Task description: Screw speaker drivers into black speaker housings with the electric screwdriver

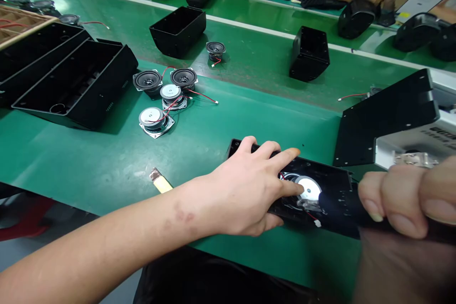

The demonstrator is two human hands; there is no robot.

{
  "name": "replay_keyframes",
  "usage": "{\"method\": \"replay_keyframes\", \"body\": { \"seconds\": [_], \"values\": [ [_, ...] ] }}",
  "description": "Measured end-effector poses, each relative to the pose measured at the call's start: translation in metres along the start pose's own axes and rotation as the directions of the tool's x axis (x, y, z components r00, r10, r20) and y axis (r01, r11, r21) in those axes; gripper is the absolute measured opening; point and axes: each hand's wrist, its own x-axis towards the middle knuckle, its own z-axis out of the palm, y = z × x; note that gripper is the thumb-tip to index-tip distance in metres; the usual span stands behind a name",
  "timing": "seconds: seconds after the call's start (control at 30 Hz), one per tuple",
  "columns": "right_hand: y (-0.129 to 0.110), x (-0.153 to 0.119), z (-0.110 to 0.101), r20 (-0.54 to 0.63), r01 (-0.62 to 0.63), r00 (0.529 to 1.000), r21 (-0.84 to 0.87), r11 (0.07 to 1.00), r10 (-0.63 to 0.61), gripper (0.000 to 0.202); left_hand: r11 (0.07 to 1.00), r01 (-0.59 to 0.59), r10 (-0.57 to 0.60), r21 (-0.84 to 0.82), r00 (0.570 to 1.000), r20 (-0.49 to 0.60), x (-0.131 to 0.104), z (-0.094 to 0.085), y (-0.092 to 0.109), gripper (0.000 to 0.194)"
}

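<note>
We note the left hand (245, 194) spread flat on the housing (320, 199) at 5 o'clock, fingertip on its speaker (309, 189). Right hand (402, 199) clamped on a tool (342, 202).

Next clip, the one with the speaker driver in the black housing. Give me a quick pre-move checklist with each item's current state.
1. Left hand steadies the black housing: ok, palm lies across its near end.
2. Speaker driver sits in the housing: ok, the left index fingertip presses on its silver back.
3. Right hand grips the dark tool: ok, fingers are wrapped round it, tip next to the driver.
4. Tool tip on a screw: cannot tell, the tip is dark and blurred.
5. Red wire out of the tool's way: cannot tell, it runs close under the tip.
6. Spare drivers at hand: ok, a cluster lies on the green mat.
</note>
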Motion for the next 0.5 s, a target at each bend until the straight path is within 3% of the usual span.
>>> {"method": "replay_keyframes", "body": {
  "seconds": [0.23,0.5],
  "values": [
    [-0.001,-0.004,-0.010,0.018,-0.020,1.000,-0.012,1.000,0.020,0.053,1.000,-0.004,0.004,-0.013,1.000,-0.018,-0.001,0.001,-0.001,0.050],
    [-0.011,-0.010,0.017,0.008,0.175,0.985,-0.024,0.984,-0.174,0.049,1.000,-0.001,0.001,-0.014,1.000,-0.012,0.000,0.001,0.000,0.047]
  ]
}}
